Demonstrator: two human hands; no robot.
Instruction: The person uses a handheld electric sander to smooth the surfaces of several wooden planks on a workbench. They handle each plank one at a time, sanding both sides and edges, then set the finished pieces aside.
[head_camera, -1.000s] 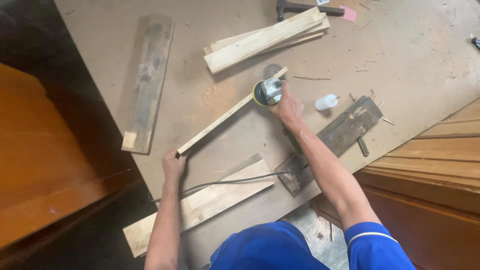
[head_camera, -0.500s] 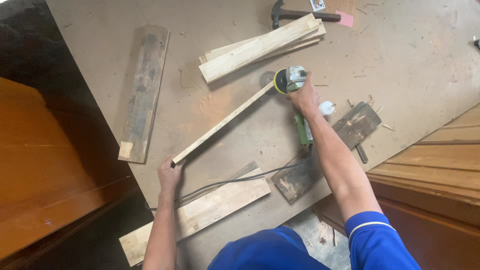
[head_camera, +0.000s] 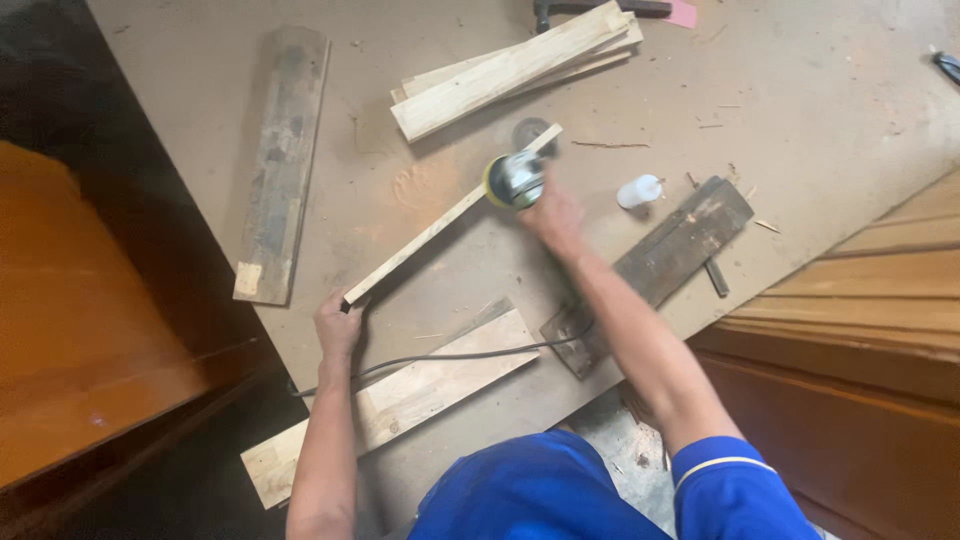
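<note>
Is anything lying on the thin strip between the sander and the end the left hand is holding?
Nothing visible. The thin strip runs bare from the sander in the right hand down to the left hand. The black cord lies off it.

Blurred right hand (head_camera: 553, 215), grinder (head_camera: 513, 180) on strip (head_camera: 440, 222)

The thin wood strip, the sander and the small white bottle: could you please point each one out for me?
thin wood strip (head_camera: 420, 243), head view, middle of its pale top face.
sander (head_camera: 515, 180), head view, its grey head over the strip.
small white bottle (head_camera: 637, 192), head view, its body lying on the board.
</note>
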